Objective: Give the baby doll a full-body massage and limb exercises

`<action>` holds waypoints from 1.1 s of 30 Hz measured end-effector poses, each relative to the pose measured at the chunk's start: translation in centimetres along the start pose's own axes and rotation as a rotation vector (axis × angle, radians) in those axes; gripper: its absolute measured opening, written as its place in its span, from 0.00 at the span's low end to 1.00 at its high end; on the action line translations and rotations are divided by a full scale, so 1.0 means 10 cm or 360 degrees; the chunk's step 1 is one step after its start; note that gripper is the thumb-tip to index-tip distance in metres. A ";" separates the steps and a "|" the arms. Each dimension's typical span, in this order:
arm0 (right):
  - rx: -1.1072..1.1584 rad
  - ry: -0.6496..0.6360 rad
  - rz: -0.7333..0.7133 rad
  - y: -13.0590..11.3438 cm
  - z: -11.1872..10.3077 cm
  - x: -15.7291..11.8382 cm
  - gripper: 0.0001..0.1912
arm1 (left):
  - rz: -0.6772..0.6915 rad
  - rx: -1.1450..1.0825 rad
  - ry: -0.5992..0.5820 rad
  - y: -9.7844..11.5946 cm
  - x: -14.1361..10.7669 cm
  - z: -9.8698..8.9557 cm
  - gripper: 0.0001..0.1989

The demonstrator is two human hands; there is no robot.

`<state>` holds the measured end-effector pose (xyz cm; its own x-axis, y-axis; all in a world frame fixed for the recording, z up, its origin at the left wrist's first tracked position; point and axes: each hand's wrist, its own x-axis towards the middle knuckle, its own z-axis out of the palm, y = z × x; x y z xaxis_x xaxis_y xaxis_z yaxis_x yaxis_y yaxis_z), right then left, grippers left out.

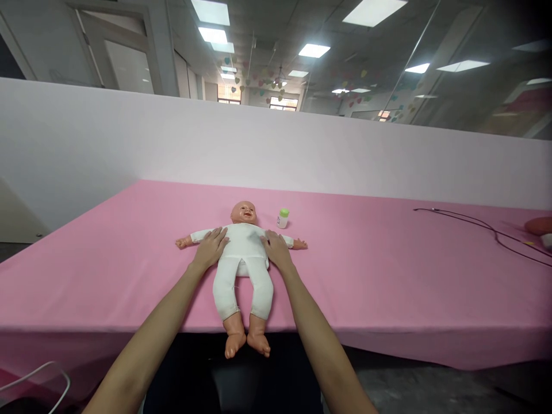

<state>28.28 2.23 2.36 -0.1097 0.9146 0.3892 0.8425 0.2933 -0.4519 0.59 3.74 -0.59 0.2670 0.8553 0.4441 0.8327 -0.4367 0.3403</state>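
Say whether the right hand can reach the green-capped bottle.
Probably yes: the right hand rests on the doll, and the bottle stands just beyond, with only the doll's outstretched arm between.

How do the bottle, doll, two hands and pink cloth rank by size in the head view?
Largest to smallest, as they look:
1. Pink cloth
2. Doll
3. Left hand and right hand: too alike to rank against each other
4. Bottle
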 end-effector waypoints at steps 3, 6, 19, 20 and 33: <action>-0.0287 0.0045 0.0152 0.05 -0.05 0.00 0.24 | -0.0047 0.0244 0.0056 -0.01 -0.01 -0.03 0.29; -0.0471 0.0085 0.0238 0.09 -0.09 0.01 0.25 | -0.0174 0.0377 0.0178 0.03 -0.03 -0.09 0.29; -0.0511 0.0231 0.1247 0.51 -0.52 -0.07 0.36 | -0.1065 0.0551 -0.0013 -0.27 -0.16 -0.60 0.34; -0.0493 0.0217 0.1251 0.54 -0.53 -0.08 0.36 | -0.1037 0.0543 -0.0033 -0.26 -0.16 -0.61 0.34; 0.0898 0.0692 0.1062 0.59 -0.40 0.01 0.21 | -0.1005 -0.0080 0.0402 -0.18 -0.09 -0.55 0.26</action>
<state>35.30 2.93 2.94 0.5978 0.7918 0.1251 0.2720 -0.0535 -0.9608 -3.85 2.23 2.97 -0.3891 0.8619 0.3253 0.7665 0.1070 0.6333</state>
